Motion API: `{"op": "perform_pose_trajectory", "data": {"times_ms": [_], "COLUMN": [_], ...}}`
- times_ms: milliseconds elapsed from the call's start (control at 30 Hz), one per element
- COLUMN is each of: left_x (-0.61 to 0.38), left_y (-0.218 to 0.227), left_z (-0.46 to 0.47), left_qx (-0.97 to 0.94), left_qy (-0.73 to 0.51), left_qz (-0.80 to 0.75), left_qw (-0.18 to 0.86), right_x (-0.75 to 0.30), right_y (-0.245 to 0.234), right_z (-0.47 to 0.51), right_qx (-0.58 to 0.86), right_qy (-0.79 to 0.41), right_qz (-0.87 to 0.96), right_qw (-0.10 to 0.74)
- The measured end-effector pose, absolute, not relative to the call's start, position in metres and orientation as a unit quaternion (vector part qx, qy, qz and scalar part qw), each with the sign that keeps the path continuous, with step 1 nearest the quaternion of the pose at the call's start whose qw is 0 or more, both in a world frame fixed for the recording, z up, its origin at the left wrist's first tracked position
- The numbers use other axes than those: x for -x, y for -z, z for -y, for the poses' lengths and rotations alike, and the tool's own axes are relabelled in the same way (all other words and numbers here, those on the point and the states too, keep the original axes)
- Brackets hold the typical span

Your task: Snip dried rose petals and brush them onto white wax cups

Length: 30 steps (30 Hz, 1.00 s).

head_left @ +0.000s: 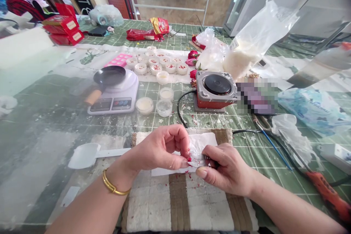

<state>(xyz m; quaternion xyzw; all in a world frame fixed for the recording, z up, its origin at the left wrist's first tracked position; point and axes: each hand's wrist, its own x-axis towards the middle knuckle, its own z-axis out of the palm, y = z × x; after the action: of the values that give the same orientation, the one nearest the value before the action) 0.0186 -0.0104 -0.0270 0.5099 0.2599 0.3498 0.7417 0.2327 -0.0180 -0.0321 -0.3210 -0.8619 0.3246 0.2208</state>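
Note:
My left hand (161,148) and my right hand (227,170) meet over a striped cloth (178,204) at the table's near edge. Together they pinch a small white wrapped piece with red petal bits (196,161). It lies on a white paper sheet (203,140). Red crumbs are scattered on the cloth below my fingers. A gold bangle (112,186) circles my left wrist.
A kitchen scale (115,98) carries a small black pan (109,75). Several small filled cups (159,65) stand behind it, three more (164,108) nearer. An electric hot plate (216,89) sits right of centre, its cord (179,111) trailing forward. Plastic bags (246,51), a white scoop (85,155), an orange-handled tool (326,192).

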Motion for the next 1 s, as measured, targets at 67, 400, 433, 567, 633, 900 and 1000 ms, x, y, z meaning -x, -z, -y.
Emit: {"op": "perform_pose_trajectory", "data": {"times_ms": [67, 400, 433, 567, 633, 900, 1000], "left_x": [-0.0185, -0.0184, -0.0185, -0.0186, -0.0184, -0.0181, -0.0182], "left_y": [0.0269, 0.0281, 0.028, 0.0268, 0.0265, 0.0274, 0.027], "left_z": [0.0104, 0.0104, 0.0103, 0.0099, 0.0101, 0.0105, 0.0102], "left_qx": [-0.514, -0.494, -0.494, -0.503, -0.503, -0.498, -0.502], "left_qy": [-0.348, -0.364, -0.364, -0.361, -0.36, -0.363, -0.364], "left_qz": [-0.259, -0.233, -0.231, -0.231, -0.235, -0.236, -0.234], "left_qw": [0.74, 0.754, 0.755, 0.751, 0.75, 0.751, 0.749], "right_x": [-0.232, -0.2334, -0.2333, -0.2335, -0.2336, -0.2331, -0.2336], "right_y": [0.0322, 0.0321, 0.0326, 0.0341, 0.0338, 0.0332, 0.0331], "right_z": [0.0178, 0.0178, 0.0179, 0.0178, 0.0174, 0.0175, 0.0178], "right_qx": [0.319, 0.314, 0.312, 0.304, 0.303, 0.301, 0.299], "right_qy": [-0.33, -0.324, -0.327, -0.327, -0.321, -0.328, -0.329], "right_qz": [0.863, 0.865, 0.865, 0.868, 0.869, 0.869, 0.87], "right_qw": [0.21, 0.218, 0.217, 0.217, 0.222, 0.218, 0.212]}}
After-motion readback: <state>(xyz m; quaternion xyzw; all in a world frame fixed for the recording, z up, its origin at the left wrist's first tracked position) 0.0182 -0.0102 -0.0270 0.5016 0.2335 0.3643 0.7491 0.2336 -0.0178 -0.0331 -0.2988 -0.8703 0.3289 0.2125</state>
